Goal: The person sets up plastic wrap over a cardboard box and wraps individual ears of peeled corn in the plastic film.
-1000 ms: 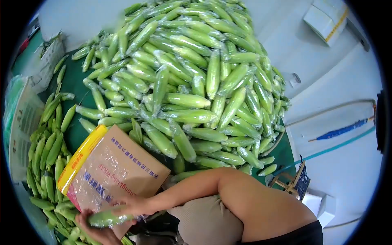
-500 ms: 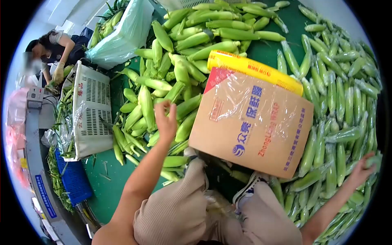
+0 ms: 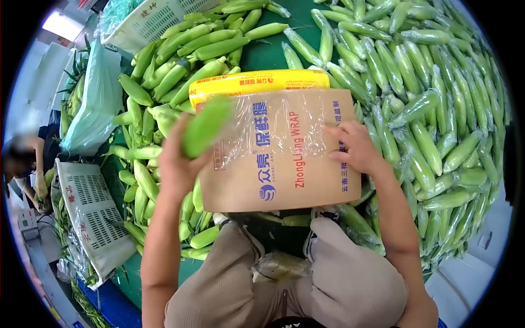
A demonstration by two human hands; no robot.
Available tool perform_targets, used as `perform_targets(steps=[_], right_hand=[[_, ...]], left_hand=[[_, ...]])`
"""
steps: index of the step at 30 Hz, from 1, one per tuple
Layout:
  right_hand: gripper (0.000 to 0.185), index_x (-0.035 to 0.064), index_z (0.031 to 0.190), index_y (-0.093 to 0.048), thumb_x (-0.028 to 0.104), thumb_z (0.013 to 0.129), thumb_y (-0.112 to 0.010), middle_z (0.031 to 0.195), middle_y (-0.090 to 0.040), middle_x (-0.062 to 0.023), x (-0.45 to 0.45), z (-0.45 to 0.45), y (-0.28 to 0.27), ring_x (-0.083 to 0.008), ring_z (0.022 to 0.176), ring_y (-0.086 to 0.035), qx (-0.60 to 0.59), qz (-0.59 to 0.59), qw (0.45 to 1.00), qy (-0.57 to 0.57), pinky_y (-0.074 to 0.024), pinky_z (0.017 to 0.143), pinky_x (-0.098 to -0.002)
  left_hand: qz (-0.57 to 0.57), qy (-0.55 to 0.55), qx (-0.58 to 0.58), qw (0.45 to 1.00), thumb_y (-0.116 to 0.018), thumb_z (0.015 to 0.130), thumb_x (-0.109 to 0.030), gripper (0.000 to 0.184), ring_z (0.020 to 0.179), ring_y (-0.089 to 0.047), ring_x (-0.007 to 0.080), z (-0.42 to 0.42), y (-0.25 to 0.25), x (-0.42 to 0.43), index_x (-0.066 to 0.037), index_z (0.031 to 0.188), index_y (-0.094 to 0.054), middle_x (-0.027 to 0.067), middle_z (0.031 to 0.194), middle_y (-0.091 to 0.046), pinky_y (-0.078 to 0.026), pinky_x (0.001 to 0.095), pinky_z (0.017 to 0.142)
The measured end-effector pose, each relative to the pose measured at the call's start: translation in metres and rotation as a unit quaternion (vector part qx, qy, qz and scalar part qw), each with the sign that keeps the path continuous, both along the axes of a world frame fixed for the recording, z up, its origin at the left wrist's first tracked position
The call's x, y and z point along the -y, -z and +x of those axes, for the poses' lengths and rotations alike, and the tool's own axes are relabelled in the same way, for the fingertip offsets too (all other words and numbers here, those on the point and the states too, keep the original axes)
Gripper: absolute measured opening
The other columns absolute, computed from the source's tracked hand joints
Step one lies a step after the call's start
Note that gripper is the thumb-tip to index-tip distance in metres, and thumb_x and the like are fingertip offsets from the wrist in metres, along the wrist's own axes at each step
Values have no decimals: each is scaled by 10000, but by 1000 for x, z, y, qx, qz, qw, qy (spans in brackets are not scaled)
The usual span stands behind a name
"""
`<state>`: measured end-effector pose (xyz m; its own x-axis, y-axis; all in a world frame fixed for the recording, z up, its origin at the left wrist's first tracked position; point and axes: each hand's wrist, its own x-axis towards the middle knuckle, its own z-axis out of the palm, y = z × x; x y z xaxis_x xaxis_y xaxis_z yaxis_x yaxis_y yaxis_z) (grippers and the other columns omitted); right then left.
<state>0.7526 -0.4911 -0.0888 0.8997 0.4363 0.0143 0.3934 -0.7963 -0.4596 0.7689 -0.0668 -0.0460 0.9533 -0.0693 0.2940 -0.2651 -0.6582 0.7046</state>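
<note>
My left hand (image 3: 183, 156) is closed around a green ear of corn in its husk (image 3: 208, 127), smeared by motion, over the left side of a cardboard box (image 3: 235, 191). Across the box's top lies clear cling film (image 3: 284, 123), wrinkled and shiny. Over the right part of the box is my right hand (image 3: 355, 146), its fingers bent but apart above the film, with nothing visible in them. Whether they touch the film I cannot tell. A yellow cling film carton (image 3: 262, 81) sits along the box's far edge.
Unwrapped corn (image 3: 145, 180) is heaped on the left, and film-wrapped corn (image 3: 421, 147) is piled on the right. White crates (image 3: 93, 213) and a bag-lined container (image 3: 95, 104) stand left. Another person (image 3: 35, 158) works at far left. My knees flank the box's near side.
My view has turned to the right. My left hand, empty before, now holds an ear of corn over the box. My right hand has come from the wrapped pile to the box.
</note>
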Motion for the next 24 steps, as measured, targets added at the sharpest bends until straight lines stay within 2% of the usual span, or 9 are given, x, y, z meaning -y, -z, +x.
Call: perform_targets(steps=[2, 5, 9, 11, 16, 17, 20, 21, 24], right_hand=[[524, 209, 1316, -690, 260, 804, -788, 1009, -598, -45, -11, 10, 7, -286, 1023, -547, 31, -14, 999, -24, -404, 977, -435], [256, 153, 1114, -748, 250, 879, -722, 897, -629, -31, -17, 15, 30, -272, 919, -590, 78, -19, 995, -54, -439, 903, -437], [210, 85, 1094, -709, 186, 911, -689, 907, -671, -90, -7, -9, 55, -307, 884, -632, 89, 239, 964, 71, -503, 799, -436], [200, 61, 1092, -692, 145, 911, -683, 900, -685, -121, -30, -14, 36, -325, 869, -649, 91, 339, 923, 158, -527, 756, -438], [459, 93, 1203, -620, 218, 806, -811, 1057, -665, -81, -99, 48, 17, -291, 1038, -631, 149, 92, 984, 20, -501, 909, -436], [514, 98, 1225, -606, 237, 783, -830, 1086, -656, -76, -109, 53, 16, -286, 1068, -621, 147, 38, 988, -1, -491, 927, -438], [665, 107, 1284, -564, 294, 724, -870, 1161, -627, -65, -121, 61, 22, -278, 1145, -587, 93, -102, 989, -46, -462, 970, -445], [657, 100, 1278, -566, 290, 726, -868, 1149, -628, -69, -117, 63, 24, -278, 1136, -589, 101, -93, 989, -49, -465, 962, -443], [641, 88, 1263, -573, 290, 731, -867, 1119, -631, -78, -111, 56, 37, -280, 1116, -595, 115, -51, 992, -20, -472, 942, -438]], left_hand=[[185, 120, 3, 975, -881, 725, -134, 711, 1123, -687, 295, 22, -20, 53, -138, 1382, -612, 94, 1302, -688, -553, 373, 978], [291, 169, 17, 942, -835, 766, -318, 671, 1096, -655, 268, 43, 23, 87, -256, 1395, -611, 12, 1283, -676, -549, 410, 909], [341, 178, -26, 923, -795, 793, -400, 646, 1113, -639, 259, 54, 27, 97, -312, 1398, -587, -8, 1289, -649, -579, 425, 845], [345, 195, -45, 917, -794, 790, -384, 663, 1116, -632, 277, 52, 22, 100, -313, 1415, -586, 5, 1303, -639, -542, 434, 908], [291, 253, -31, 922, -784, 804, -366, 727, 1158, -609, 323, 65, 27, 90, -209, 1471, -540, 83, 1346, -615, -508, 461, 974], [235, 291, 8, 927, -854, 756, -373, 673, 1103, -607, 327, 71, 30, 79, -87, 1314, -607, 131, 1257, -619, -499, 442, 939], [52, 146, 58, 986, -928, 660, -415, 651, 1038, -586, 311, 63, 41, 25, -43, 1089, -610, 143, 1136, -601, -481, 413, 887], [29, 93, 100, 990, -953, 596, -417, 620, 909, -530, 326, 46, 38, 12, -70, 909, -545, 118, 960, -546, -471, 424, 780], [164, 108, 21, 980, -923, 653, -449, 661, 898, -527, 341, 2, 60, -17, -74, 1134, -668, 119, 957, -543, -465, 418, 798]])
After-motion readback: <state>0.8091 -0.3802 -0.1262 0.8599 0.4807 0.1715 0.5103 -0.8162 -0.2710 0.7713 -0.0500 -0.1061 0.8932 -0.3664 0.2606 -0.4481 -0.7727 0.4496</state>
